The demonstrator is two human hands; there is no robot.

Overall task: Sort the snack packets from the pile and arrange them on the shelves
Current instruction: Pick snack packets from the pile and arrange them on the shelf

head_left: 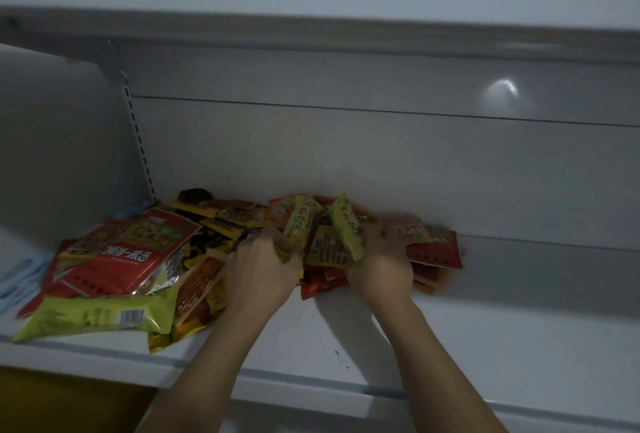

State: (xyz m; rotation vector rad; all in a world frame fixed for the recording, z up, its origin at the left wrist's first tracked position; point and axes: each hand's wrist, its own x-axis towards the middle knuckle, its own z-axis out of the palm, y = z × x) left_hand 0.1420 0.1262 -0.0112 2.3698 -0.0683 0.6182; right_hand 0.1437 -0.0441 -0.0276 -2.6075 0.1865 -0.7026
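A pile of snack packets lies on the white shelf [346, 335], against its back wall. A large red packet [121, 256] and a yellow-green packet [100, 316] lie at the left. My left hand [263, 266] grips a small yellow-green packet [299, 221] that stands tilted. My right hand [381, 262] grips another small yellow-green packet [346, 228], also tilted. Between my hands lies a brown striped packet [327, 249]. Small red packets [434, 247] lie right of my right hand.
The upper shelf [311, 23] overhangs the space. A slotted upright [138, 141] stands at the back left. Light blue items [19, 280] lie at the far left edge. The shelf's right half shows bare white surface.
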